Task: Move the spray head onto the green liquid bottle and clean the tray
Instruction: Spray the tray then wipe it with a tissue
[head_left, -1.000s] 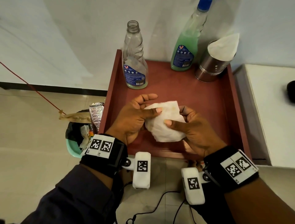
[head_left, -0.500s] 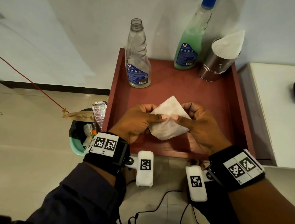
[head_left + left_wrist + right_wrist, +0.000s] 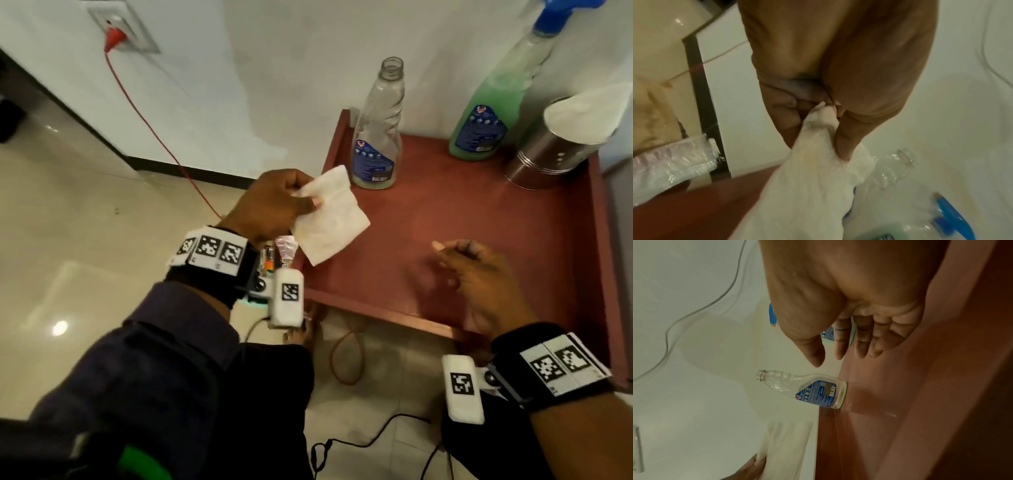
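Observation:
My left hand [image 3: 284, 202] pinches a stained white tissue [image 3: 329, 216] above the left edge of the red tray [image 3: 479, 219]; the left wrist view shows the tissue [image 3: 813, 178] caught between thumb and curled fingers [image 3: 844, 142]. The right hand [image 3: 469, 270] hovers over the tray's front part with fingers loosely bent and holds nothing, as the right wrist view confirms for that hand [image 3: 849, 344]. The green liquid bottle [image 3: 486, 120] stands at the tray's back with the blue spray head [image 3: 561, 17] on it. An empty clear bottle [image 3: 376, 137] without a cap stands at the back left.
A steel holder with white napkins [image 3: 561, 140] stands at the tray's back right corner. A bin with wrappers [image 3: 281, 253] sits on the floor left of the tray, under my left wrist. A red cable [image 3: 157, 137] runs from a wall socket down to the floor.
The right hand let go of the tissue and stayed over the tray. My left hand carried the tissue away to the left, to the tray's left edge above the bin.

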Available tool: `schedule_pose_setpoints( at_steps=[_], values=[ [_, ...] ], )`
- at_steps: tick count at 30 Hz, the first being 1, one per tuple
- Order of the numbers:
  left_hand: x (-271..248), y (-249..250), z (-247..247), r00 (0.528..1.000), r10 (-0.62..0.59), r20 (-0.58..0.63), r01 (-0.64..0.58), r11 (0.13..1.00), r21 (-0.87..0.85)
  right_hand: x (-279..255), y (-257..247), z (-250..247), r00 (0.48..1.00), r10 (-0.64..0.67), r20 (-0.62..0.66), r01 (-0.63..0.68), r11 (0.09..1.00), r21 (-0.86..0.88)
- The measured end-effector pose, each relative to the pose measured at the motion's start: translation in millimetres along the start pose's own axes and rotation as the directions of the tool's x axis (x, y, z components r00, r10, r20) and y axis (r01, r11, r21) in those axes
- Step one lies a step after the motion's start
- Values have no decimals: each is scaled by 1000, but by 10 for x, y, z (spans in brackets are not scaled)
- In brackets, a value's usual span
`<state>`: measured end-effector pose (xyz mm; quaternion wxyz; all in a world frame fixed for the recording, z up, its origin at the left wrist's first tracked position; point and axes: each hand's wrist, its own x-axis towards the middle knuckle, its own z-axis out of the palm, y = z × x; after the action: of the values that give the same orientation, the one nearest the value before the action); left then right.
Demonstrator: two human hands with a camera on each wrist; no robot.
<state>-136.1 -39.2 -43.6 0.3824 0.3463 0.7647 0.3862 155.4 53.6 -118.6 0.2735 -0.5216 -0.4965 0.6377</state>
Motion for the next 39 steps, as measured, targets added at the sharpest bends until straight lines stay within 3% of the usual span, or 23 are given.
schedule_pose_setpoints(
  at_steps=[6,12,16,20,24,28,31,34,37,39],
  values=[
    [178,-730,-646,944,-272,-188,253,960,-120,-12,94,19,999,52,7,-52,998,-39],
    [363,-1928,-573,878,-469,-97,478,872,107,26,204,36,999,46,12,-45,992,-120],
    [266,-2226,-569,856,-493,-155,513,849,129,40,196,51,999,34,20,-31,993,-118],
    [251,-2020,-599,908,-379,-180,407,899,159,39,176,76,999,42,31,-38,991,-127],
    [316,-1542,-432,965,-228,-131,248,954,166,24,80,89,996,51,70,-40,988,-148],
    [343,-855,-169,998,-61,-31,65,985,158,-55,-159,124,997,-38,66,47,987,-154],
    [414,-315,48,995,100,12,-100,982,160,67,-359,202,991,-130,-3,126,966,-224],
    [489,68,362,973,229,-40,-220,961,165,273,-596,290,971,-236,46,230,852,-470],
    [661,358,526,934,331,-137,-284,916,283,518,-929,466,953,-267,147,299,732,-612],
    [845,626,383,933,343,-107,-295,902,316,653,-1302,704,937,-260,235,349,635,-689]
  ],
)
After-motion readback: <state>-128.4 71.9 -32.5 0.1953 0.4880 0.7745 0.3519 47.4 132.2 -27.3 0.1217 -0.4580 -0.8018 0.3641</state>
